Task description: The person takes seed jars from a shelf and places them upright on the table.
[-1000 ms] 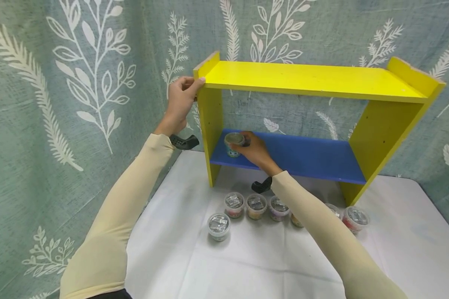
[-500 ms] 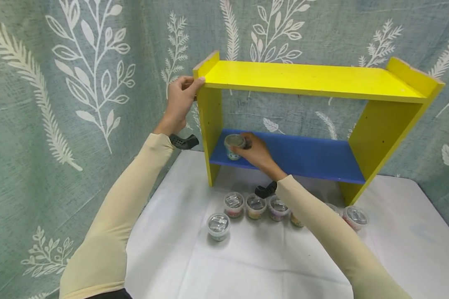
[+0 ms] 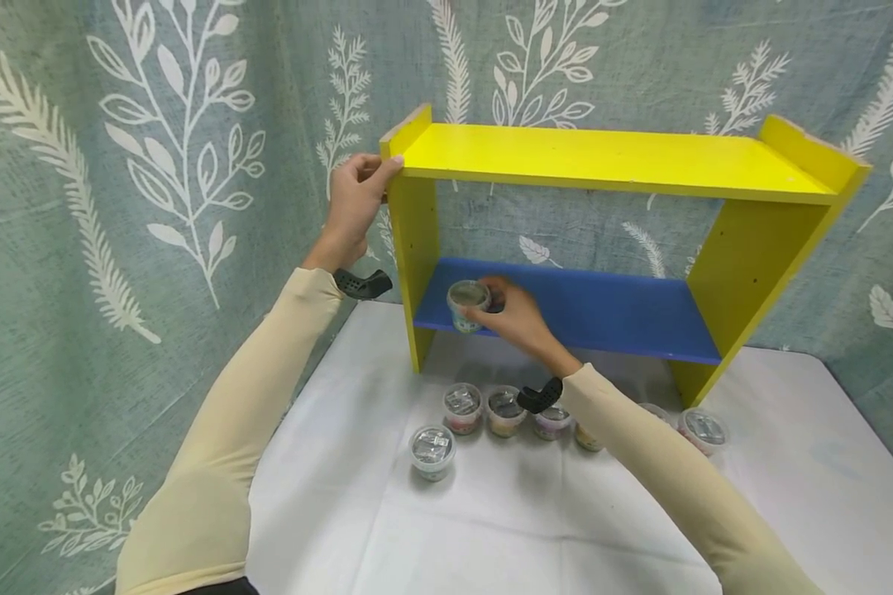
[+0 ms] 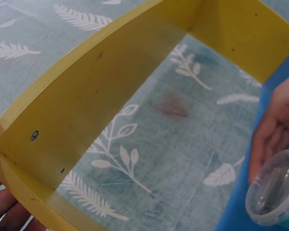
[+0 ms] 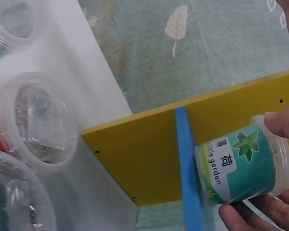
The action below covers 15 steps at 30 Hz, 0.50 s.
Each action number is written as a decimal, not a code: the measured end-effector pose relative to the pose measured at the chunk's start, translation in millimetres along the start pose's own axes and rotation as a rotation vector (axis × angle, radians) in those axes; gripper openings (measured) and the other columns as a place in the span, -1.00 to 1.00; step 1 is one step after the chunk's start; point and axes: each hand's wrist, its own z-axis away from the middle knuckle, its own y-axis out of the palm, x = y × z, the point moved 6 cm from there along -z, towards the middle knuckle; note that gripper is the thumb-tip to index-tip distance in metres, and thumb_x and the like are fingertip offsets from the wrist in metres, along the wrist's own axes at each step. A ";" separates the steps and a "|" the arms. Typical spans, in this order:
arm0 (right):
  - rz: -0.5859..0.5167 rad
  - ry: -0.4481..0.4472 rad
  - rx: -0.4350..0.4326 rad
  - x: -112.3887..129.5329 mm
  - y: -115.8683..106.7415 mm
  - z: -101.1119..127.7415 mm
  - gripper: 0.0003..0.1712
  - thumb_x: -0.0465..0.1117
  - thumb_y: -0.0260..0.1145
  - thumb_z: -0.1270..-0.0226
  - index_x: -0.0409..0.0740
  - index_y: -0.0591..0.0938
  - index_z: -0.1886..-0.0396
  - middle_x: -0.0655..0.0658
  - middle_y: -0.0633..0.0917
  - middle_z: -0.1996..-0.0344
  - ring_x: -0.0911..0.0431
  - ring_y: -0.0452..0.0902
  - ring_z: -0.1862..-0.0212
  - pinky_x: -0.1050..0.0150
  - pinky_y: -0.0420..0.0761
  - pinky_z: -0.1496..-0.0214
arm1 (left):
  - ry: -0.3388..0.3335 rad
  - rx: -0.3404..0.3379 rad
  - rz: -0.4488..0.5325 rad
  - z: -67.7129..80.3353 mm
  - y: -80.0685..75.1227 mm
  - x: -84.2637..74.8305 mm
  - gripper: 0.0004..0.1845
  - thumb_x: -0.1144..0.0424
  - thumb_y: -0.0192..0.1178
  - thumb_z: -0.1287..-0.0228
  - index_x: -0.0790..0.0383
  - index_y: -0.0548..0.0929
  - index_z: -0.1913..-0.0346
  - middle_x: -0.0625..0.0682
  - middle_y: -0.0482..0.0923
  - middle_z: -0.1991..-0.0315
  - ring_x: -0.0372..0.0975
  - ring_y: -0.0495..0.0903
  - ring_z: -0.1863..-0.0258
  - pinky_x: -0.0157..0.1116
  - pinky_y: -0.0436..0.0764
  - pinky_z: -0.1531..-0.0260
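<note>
1. Tubs on the tabletop (image 3: 387, 529) come first, nearest you: one clear-lidded tub (image 3: 432, 451) stands alone in front, and behind it a row (image 3: 504, 410) runs beside your right sleeve. You can count three of that row on the left, one half hidden under the sleeve, and two more past it on the right, the far one (image 3: 703, 430) with a red band. That makes seven on the white cloth, as far as the head view shows.
2. Your right hand (image 3: 517, 316) pinches an eighth tub (image 3: 468, 304) between thumb and fingertips, at the left end of the blue shelf (image 3: 610, 310).
3. That tub is small and round, with a clear plastic lid and a teal label that carries a green mint leaf and the words "little garden" (image 5: 237, 163). Whether its base touches the blue board, you cannot tell.
4. Your left hand (image 3: 354, 207) grips the upper left corner of the yellow rack (image 3: 618, 161), thumb on the front edge, fingers curled round the side panel.
5. One rack stands at the back of the tabletop, with two boards: a yellow top and the blue one below.
6. Behind it hangs a grey-green curtain (image 3: 156, 165) printed with white leaves.
</note>
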 end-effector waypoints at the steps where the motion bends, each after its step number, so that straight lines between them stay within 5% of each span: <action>1: -0.001 -0.003 0.004 -0.1 0.0 1.9 -0.31 0.12 0.49 -0.30 -0.05 0.54 -0.33 -0.05 0.68 -0.03 0.08 0.64 0.00 0.10 0.65 0.07 | -0.001 -0.002 -0.003 0.3 -0.2 0.4 -0.51 -0.09 0.32 -0.40 0.18 0.63 -0.17 0.02 0.57 -0.03 -0.15 0.58 0.03 -0.23 0.55 -0.07; 15: 0.011 0.003 0.023 3.5 -2.0 28.1 -0.21 0.19 0.51 -0.27 -0.01 0.50 -0.39 -0.02 0.68 -0.08 0.09 0.64 -0.06 0.06 0.65 -0.03 | -0.003 -0.002 0.008 -1.5 0.0 1.3 -0.52 -0.08 0.32 -0.40 0.19 0.62 -0.18 0.02 0.57 -0.05 -0.15 0.57 0.03 -0.23 0.55 -0.07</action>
